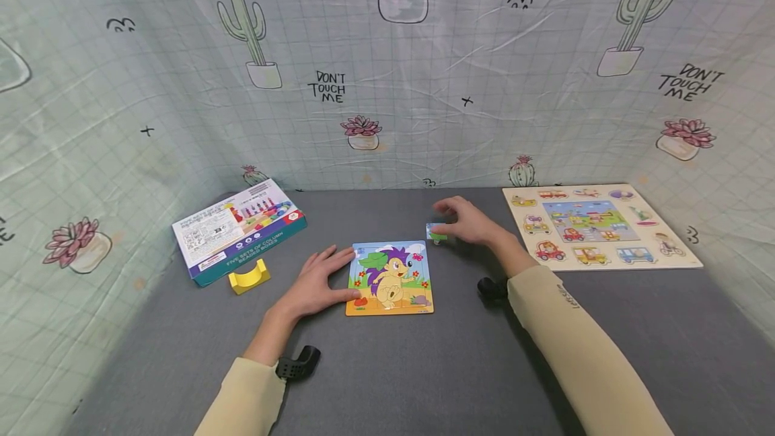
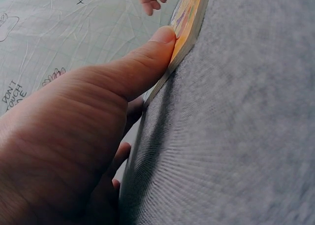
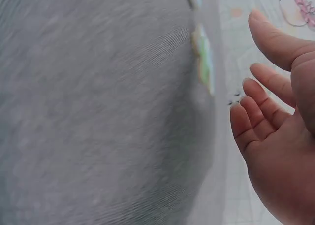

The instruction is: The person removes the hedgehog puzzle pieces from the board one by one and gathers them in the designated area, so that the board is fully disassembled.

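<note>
A square hedgehog jigsaw puzzle (image 1: 390, 279) lies flat on the grey table, with purple spines and a green leaf in its picture. My left hand (image 1: 319, 279) rests at its left side, fingers extended toward the upper left corner and thumb on the lower left edge. In the left wrist view the left thumb (image 2: 142, 62) lies against the puzzle's orange rim (image 2: 187, 38). A small blue and green puzzle piece (image 1: 434, 233) lies just beyond the puzzle's upper right corner. My right hand (image 1: 469, 221) hovers over it, thumb and fingers spread apart, nothing between them in the right wrist view.
A white and teal toy box (image 1: 239, 231) lies at the back left, with a yellow curved block (image 1: 249, 278) in front of it. At the back right lies a wooden vehicle puzzle board (image 1: 599, 227). A printed cloth (image 1: 387, 86) hangs behind the table.
</note>
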Action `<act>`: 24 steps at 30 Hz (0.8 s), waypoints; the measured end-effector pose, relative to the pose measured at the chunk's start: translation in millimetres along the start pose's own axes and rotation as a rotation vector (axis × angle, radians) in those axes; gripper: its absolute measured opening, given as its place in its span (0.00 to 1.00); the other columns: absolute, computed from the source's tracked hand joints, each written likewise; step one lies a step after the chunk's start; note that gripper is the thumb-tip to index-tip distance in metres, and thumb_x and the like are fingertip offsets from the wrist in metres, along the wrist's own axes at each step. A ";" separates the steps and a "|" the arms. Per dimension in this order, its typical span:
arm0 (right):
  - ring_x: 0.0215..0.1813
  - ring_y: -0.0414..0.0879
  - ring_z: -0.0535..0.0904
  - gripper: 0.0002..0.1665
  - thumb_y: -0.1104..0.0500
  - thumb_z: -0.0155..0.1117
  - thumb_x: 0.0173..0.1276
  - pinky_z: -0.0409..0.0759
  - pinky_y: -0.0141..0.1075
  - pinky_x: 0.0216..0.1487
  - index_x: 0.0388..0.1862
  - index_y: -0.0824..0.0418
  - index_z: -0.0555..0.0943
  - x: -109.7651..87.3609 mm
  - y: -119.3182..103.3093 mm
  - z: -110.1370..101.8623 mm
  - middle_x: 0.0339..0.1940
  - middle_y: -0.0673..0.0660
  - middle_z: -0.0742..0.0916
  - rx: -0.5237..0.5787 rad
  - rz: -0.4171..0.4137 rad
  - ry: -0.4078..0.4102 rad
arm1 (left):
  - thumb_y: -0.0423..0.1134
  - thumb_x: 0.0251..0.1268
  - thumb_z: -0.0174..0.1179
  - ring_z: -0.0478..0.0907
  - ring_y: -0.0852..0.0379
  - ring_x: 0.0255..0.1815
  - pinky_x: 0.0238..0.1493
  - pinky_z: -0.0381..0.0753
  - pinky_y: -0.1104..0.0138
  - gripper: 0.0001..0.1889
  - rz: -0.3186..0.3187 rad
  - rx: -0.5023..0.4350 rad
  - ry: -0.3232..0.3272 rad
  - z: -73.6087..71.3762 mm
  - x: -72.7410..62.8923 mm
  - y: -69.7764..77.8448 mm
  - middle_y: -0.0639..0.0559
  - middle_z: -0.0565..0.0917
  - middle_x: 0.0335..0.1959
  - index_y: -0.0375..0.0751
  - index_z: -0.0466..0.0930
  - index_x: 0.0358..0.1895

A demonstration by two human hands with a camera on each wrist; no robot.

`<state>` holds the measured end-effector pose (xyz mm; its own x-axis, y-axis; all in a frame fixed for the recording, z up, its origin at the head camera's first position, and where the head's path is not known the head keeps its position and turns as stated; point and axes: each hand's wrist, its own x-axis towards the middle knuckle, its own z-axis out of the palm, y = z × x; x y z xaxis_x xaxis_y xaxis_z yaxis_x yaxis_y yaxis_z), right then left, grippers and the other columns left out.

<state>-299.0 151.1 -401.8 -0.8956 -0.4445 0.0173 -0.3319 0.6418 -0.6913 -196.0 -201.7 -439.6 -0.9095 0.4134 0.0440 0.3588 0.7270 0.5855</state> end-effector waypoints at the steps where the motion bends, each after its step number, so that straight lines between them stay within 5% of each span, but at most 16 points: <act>1: 0.65 0.62 0.71 0.36 0.54 0.71 0.69 0.72 0.54 0.64 0.69 0.71 0.72 0.2 -1.9 -0.6 0.65 0.68 0.74 0.012 -0.013 0.003 | 0.59 0.58 0.71 0.48 0.39 0.80 0.75 0.40 0.38 0.46 -0.001 0.001 0.001 -0.1 -0.2 0.0 0.44 0.66 0.76 0.43 0.66 0.76; 12: 0.63 0.61 0.72 0.36 0.55 0.70 0.70 0.73 0.52 0.63 0.70 0.70 0.70 0.6 -33.2 16.2 0.66 0.67 0.75 0.094 -0.104 -0.007 | 0.59 0.58 0.71 0.48 0.38 0.80 0.75 0.39 0.39 0.45 0.001 0.002 -0.001 -1.4 -1.1 1.1 0.44 0.67 0.75 0.42 0.67 0.76; 24: 0.63 0.58 0.73 0.36 0.54 0.70 0.70 0.75 0.49 0.62 0.71 0.69 0.70 2.0 -58.4 49.6 0.66 0.65 0.76 0.061 -0.128 -0.126 | 0.61 0.59 0.69 0.46 0.38 0.80 0.74 0.38 0.38 0.45 -0.034 0.003 -0.027 -1.7 0.3 1.4 0.45 0.64 0.77 0.45 0.65 0.77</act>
<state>-266.7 81.8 -397.1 -0.8017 -0.5973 0.0199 -0.4189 0.5379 -0.7316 -196.1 -201.5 -437.4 -0.9151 0.4033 0.0022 0.3285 0.7423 0.5840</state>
